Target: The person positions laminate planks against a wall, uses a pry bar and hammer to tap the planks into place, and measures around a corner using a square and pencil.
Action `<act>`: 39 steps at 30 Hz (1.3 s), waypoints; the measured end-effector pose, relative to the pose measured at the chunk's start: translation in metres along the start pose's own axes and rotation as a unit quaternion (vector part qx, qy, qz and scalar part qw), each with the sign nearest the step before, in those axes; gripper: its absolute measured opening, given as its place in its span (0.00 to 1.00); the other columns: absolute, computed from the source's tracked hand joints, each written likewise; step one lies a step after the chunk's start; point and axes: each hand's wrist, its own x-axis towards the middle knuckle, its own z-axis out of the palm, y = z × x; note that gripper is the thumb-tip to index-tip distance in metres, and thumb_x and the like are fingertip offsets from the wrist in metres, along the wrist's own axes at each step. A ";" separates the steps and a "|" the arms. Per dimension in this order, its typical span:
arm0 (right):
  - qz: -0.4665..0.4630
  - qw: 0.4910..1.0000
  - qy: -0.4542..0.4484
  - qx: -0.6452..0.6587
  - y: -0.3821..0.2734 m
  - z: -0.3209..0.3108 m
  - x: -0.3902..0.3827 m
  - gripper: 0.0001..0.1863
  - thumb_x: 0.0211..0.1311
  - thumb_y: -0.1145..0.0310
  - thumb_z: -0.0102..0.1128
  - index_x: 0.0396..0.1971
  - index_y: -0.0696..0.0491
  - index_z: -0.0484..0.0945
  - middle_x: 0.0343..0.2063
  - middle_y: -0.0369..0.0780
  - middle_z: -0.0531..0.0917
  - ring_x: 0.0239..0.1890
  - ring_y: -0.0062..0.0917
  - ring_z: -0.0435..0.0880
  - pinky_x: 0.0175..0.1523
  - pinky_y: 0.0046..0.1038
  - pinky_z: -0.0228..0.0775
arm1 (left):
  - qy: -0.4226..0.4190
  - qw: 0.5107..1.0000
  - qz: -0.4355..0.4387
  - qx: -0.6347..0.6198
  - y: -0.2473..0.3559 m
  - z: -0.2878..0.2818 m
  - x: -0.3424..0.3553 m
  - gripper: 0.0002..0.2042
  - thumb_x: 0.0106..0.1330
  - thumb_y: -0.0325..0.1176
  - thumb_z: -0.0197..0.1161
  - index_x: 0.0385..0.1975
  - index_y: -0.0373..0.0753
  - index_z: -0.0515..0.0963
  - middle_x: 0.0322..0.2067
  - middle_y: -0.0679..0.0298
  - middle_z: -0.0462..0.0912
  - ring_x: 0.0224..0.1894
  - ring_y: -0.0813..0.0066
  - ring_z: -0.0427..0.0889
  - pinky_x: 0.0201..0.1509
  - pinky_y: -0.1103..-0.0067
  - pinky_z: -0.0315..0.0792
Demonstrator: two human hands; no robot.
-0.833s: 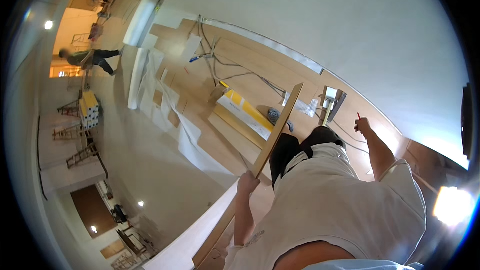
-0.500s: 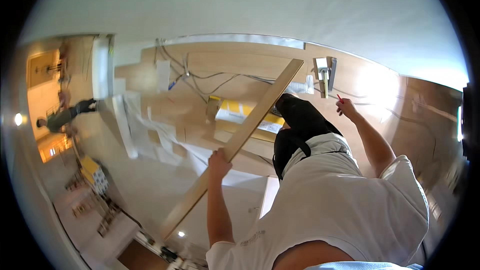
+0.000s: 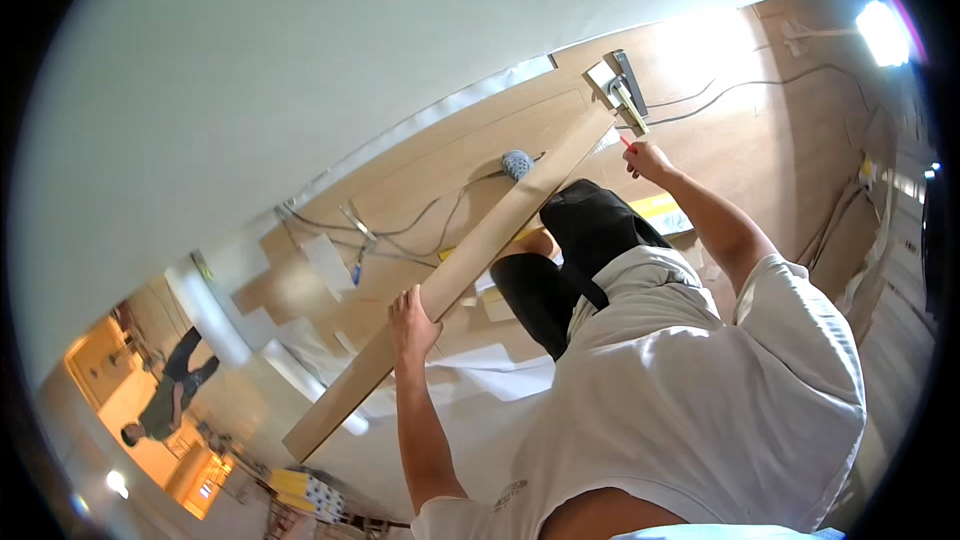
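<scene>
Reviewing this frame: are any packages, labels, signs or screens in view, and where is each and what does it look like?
Packaged stack: lower left near the rim, blocks in yellow and white wrap with dark marks, too small to tell more.
Print on shirt: small dark mark low on the white shirt.
Yellow strip: flat on the wooden floor beside the person's right arm; whether it is a label is unclear.
No screens or signs visible.

Smooth matt wooden plank [image 3: 470, 265], glossy wood-grain floor [image 3: 740, 120], white cloth shirt [image 3: 690, 390]
</scene>
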 end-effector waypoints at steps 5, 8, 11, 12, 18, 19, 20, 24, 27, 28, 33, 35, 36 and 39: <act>0.030 0.990 0.017 -0.135 -0.005 0.041 -0.018 0.19 0.64 0.56 0.51 0.33 0.57 0.81 0.26 0.45 0.86 0.31 0.40 0.86 0.42 0.41 0.76 | 0.005 0.997 0.045 0.057 -0.051 -0.005 0.056 0.43 0.43 0.38 0.80 0.62 0.41 0.64 0.54 0.52 0.75 0.59 0.53 0.72 0.68 0.59 0.62; 0.019 0.980 0.054 -0.193 0.005 0.073 0.003 0.19 0.64 0.54 0.52 0.36 0.56 0.79 0.29 0.47 0.86 0.34 0.42 0.86 0.43 0.43 0.75 | 0.022 0.996 0.071 0.048 -0.078 0.005 0.111 0.45 0.40 0.38 0.81 0.62 0.41 0.63 0.53 0.51 0.75 0.58 0.51 0.72 0.67 0.58 0.62; 0.052 0.979 0.071 -0.184 0.025 0.103 0.045 0.18 0.67 0.56 0.49 0.45 0.55 0.75 0.34 0.53 0.84 0.38 0.51 0.83 0.45 0.47 0.73 | 0.074 0.988 0.131 0.040 -0.103 0.046 0.185 0.47 0.39 0.42 0.82 0.62 0.41 0.62 0.51 0.52 0.76 0.57 0.50 0.73 0.66 0.58 0.63; 0.064 0.982 0.069 -0.163 0.027 0.124 0.062 0.17 0.68 0.58 0.48 0.48 0.54 0.73 0.34 0.53 0.84 0.38 0.51 0.83 0.44 0.48 0.72 | 0.073 0.987 0.139 0.041 -0.116 0.057 0.215 0.47 0.39 0.43 0.83 0.62 0.41 0.63 0.51 0.52 0.76 0.57 0.50 0.73 0.66 0.58 0.63; 0.029 0.982 0.048 -0.178 0.059 0.231 0.240 0.11 0.64 0.68 0.50 0.45 0.54 0.73 0.37 0.49 0.85 0.43 0.46 0.84 0.45 0.47 0.75 | 0.004 0.994 0.102 -0.047 -0.162 0.157 0.416 0.47 0.38 0.48 0.83 0.60 0.39 0.67 0.56 0.50 0.74 0.60 0.50 0.71 0.65 0.60 0.64; 0.020 0.983 0.042 -0.178 0.079 0.247 0.275 0.10 0.64 0.69 0.50 0.44 0.53 0.74 0.37 0.49 0.84 0.43 0.46 0.84 0.46 0.46 0.74 | 0.000 0.994 0.095 -0.052 -0.164 0.180 0.449 0.46 0.39 0.48 0.83 0.60 0.39 0.68 0.55 0.49 0.76 0.59 0.49 0.72 0.64 0.60 0.65; 0.008 0.983 0.033 -0.181 0.097 0.266 0.314 0.10 0.64 0.69 0.50 0.43 0.52 0.75 0.37 0.48 0.84 0.44 0.46 0.84 0.46 0.45 0.74 | -0.004 0.995 0.084 -0.059 -0.169 0.205 0.484 0.45 0.39 0.48 0.83 0.59 0.38 0.69 0.54 0.49 0.77 0.58 0.49 0.73 0.64 0.60 0.66; -0.062 0.969 0.071 -0.230 0.197 0.322 0.437 0.08 0.62 0.70 0.51 0.39 0.52 0.77 0.37 0.46 0.83 0.44 0.43 0.83 0.48 0.44 0.75 | -0.051 0.984 0.091 -0.145 -0.162 0.281 0.592 0.39 0.43 0.39 0.82 0.57 0.36 0.70 0.49 0.50 0.81 0.55 0.55 0.78 0.60 0.64 0.71; -0.105 0.960 0.073 -0.247 0.247 0.336 0.492 0.10 0.62 0.64 0.54 0.38 0.53 0.79 0.37 0.45 0.84 0.42 0.43 0.84 0.47 0.44 0.77 | -0.040 0.984 0.135 -0.112 -0.190 0.338 0.662 0.41 0.43 0.39 0.83 0.58 0.36 0.69 0.52 0.48 0.79 0.55 0.52 0.78 0.59 0.64 0.72; -0.121 0.958 0.067 -0.252 0.259 0.335 0.504 0.12 0.62 0.62 0.54 0.38 0.53 0.80 0.36 0.46 0.84 0.42 0.44 0.85 0.46 0.44 0.78 | -0.029 0.984 0.151 -0.096 -0.195 0.357 0.681 0.42 0.42 0.40 0.83 0.58 0.36 0.69 0.52 0.48 0.79 0.55 0.51 0.77 0.59 0.63 0.72; -0.044 0.962 0.241 0.123 0.270 0.279 0.558 0.17 0.65 0.59 0.58 0.42 0.58 0.80 0.37 0.46 0.86 0.37 0.36 0.87 0.41 0.35 0.80 | -0.068 0.970 0.134 -0.191 -0.185 0.387 0.712 0.42 0.42 0.39 0.83 0.59 0.36 0.68 0.53 0.48 0.78 0.56 0.53 0.76 0.61 0.65 0.71; -0.054 0.901 0.234 0.361 0.272 0.248 0.568 0.16 0.65 0.66 0.59 0.46 0.62 0.77 0.37 0.45 0.85 0.36 0.31 0.87 0.39 0.31 0.82 | -0.065 0.968 0.149 -0.192 -0.183 0.405 0.723 0.42 0.41 0.39 0.83 0.59 0.36 0.68 0.53 0.48 0.78 0.56 0.53 0.76 0.62 0.65 0.70; -0.074 0.861 0.231 0.448 0.268 0.240 0.575 0.17 0.65 0.69 0.59 0.48 0.65 0.75 0.36 0.44 0.84 0.36 0.29 0.87 0.38 0.30 0.83 | -0.064 0.966 0.151 -0.200 -0.187 0.412 0.731 0.42 0.41 0.39 0.83 0.59 0.36 0.68 0.53 0.48 0.78 0.57 0.53 0.76 0.62 0.65 0.70; -0.053 0.838 0.244 0.485 0.268 0.225 0.587 0.18 0.64 0.73 0.60 0.52 0.64 0.72 0.36 0.44 0.84 0.33 0.28 0.87 0.37 0.28 0.84 | -0.049 0.964 0.163 -0.203 -0.195 0.432 0.748 0.42 0.41 0.40 0.83 0.59 0.38 0.69 0.54 0.48 0.77 0.57 0.53 0.75 0.62 0.65 0.70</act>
